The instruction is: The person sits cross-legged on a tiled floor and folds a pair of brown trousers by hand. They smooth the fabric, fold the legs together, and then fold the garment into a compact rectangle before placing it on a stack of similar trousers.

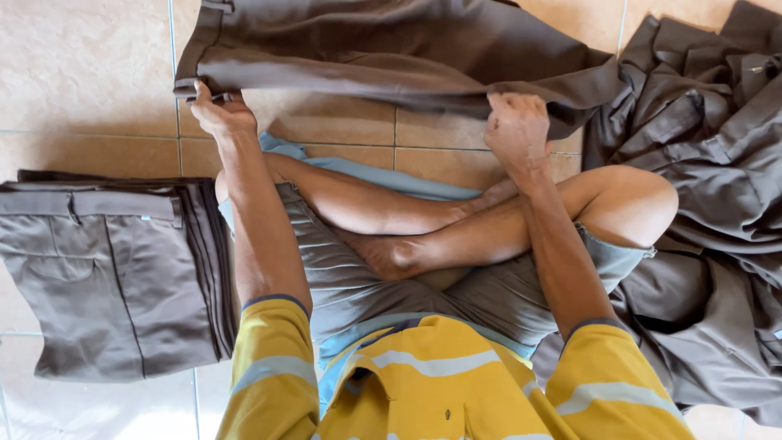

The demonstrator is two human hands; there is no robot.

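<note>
Yellow striped sleeves fill the bottom of the frame, above them your crossed bare legs. Lower left lies a folded stack (pixel 114 277) of grey-brown trousers on the tiled floor (pixel 81 73); along the right edge sprawls a loose pile (pixel 717 163) of the same cloth. Farther up, your left hand (pixel 218 110) pinches the waistband end of the trousers (pixel 391 49) spread across the top, fingers closed on it. Your right hand (pixel 517 130) is clenched on their lower edge, right of centre.
</note>
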